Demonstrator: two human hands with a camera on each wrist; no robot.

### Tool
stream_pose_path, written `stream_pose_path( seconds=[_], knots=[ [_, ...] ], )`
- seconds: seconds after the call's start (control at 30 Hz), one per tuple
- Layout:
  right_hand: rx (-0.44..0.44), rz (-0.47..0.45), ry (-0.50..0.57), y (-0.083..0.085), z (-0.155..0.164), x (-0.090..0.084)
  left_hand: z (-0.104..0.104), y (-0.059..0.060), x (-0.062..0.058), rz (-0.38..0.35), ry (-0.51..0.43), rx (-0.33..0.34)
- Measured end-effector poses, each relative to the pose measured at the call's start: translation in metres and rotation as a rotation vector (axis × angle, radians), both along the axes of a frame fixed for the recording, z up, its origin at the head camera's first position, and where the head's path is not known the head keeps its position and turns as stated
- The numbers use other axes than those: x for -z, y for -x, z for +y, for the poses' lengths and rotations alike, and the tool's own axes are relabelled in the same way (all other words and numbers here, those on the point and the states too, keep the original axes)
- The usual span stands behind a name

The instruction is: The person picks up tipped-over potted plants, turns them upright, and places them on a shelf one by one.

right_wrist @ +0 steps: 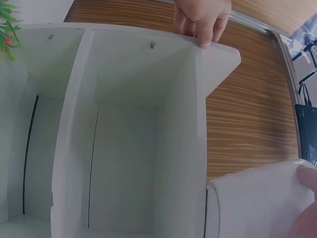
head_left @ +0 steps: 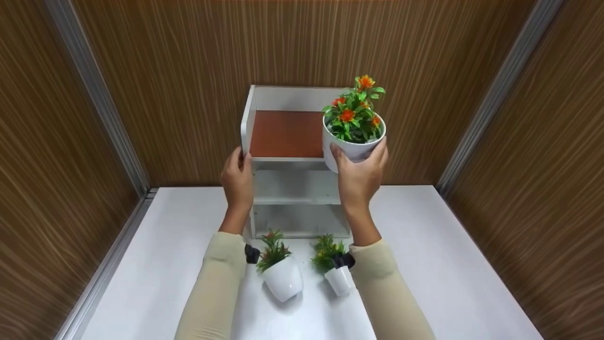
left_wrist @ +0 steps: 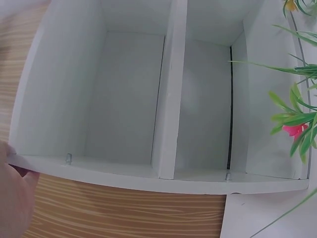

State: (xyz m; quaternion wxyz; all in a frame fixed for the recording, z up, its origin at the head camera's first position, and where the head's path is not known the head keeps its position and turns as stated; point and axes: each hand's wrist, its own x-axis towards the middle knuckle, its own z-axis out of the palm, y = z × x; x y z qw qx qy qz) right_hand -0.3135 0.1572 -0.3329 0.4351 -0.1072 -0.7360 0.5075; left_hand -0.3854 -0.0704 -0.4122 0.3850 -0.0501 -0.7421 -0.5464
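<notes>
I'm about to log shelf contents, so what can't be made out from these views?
- Shelf unit right wall, head view: hidden behind the flower pot and right hand.
- Left hand fingertips, head view: curled over the shelf's side panel, out of sight.
- Two small pots: partly covered by the wrist cameras.

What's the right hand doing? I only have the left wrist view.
Observer: The right hand grips a white pot of orange flowers, held up by the shelf unit's top right corner.
Operator: Left hand?
Observer: The left hand grips the top of the unit's left side panel.
Operator: Anything else on the table?
Observer: A small white potted plant and a smaller potted plant sit on the white table before the unit, between the forearms.
</notes>
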Motion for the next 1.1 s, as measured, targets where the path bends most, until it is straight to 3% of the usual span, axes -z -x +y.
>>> stream_pose_path(
  seconds=[0.3, 0.73, 1.1],
  knots=[
    [0.073, -0.004, -0.027, 0.014, -0.007, -0.004, -0.001, 0.001, -0.001, 0.009, -0.002, -0.009],
    [0.067, -0.025, -0.035, 0.031, -0.004, -0.012, -0.002, 0.001, -0.002, 0.007, 0.009, -0.003],
    [0.049, -0.096, -0.027, 0.042, 0.003, -0.018, -0.002, 0.000, -0.002, 0.005, 0.006, 0.006]
  ],
)
